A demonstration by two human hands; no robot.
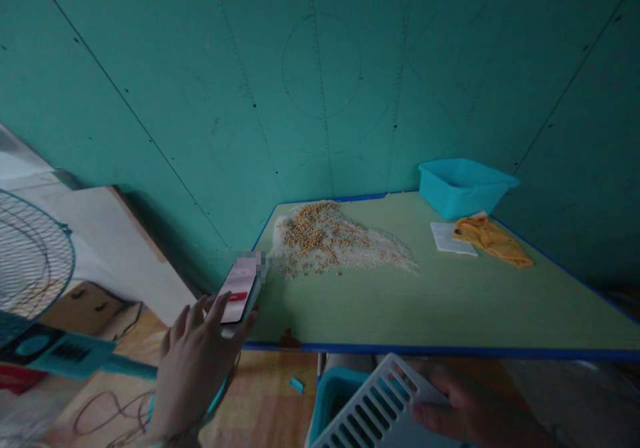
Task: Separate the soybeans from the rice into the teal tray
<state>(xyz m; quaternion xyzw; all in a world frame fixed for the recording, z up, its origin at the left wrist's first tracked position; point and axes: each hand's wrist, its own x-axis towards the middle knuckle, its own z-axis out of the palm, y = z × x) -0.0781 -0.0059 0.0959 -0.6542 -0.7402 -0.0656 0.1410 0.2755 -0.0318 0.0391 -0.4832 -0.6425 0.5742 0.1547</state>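
Observation:
My left hand [195, 355] reaches over a smartphone [239, 291] at the table's left edge. Its fingers are spread, the index fingertip on or just above the lit screen near a red button. At the lower right, my right hand [445, 398] grips a white slotted plastic basket [373, 411], thumb over its side; the lower part runs out of view. Beneath the basket, a blue tub [337, 381] shows partly in front of the table. A pile of soybeans [313, 228] mixed with white grains [375, 251] lies spread on the table.
The pale green table [400, 308] has blue edging and stands against a green wall [350, 81]. A blue bin [463, 191], a white pad [453, 240] and a yellow cloth [495, 240] sit at its right. A fan [35, 261], cardboard box [85, 308] and cord [107, 405] are at left.

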